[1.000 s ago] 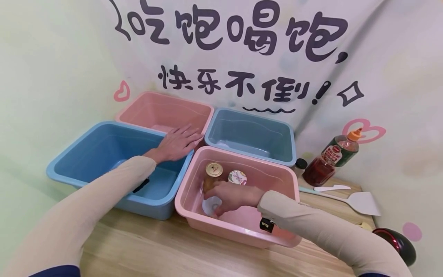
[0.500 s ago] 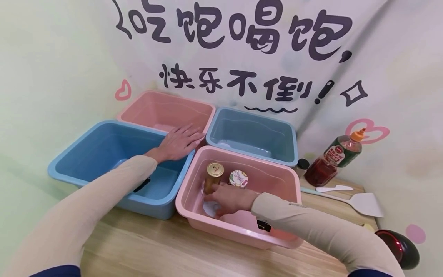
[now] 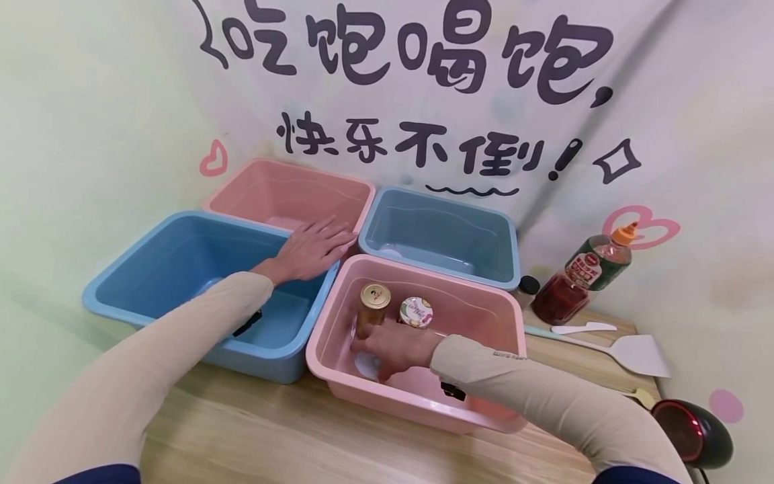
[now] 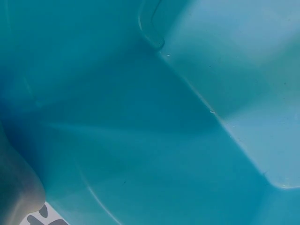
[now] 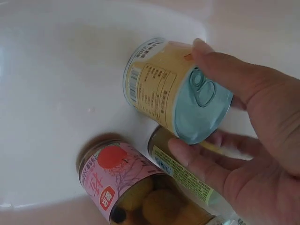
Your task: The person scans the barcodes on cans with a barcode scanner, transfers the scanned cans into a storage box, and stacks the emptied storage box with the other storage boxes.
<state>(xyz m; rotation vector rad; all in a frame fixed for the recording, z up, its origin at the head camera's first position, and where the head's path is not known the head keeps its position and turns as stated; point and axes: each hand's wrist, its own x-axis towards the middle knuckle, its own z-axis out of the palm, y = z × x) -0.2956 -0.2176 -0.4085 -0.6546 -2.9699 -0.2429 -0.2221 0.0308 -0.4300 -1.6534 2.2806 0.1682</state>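
My right hand has its fingers closed around the tin can, low inside the pink bin, not yet lifted out. Two jars at 12 o'clock remain. My left hand lies flat, relaxed, on the blue bin rim.

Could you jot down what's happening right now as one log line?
right hand: grips pull-tab tin can inside near pink plastic tub | beside: two glass jars | left hand: flat on blue plastic tub rim

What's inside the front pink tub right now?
The front pink tub holds a gold-lidded jar, a jar with a printed lid and a pull-tab can, gripped by the right hand. That hand covers part of the floor.
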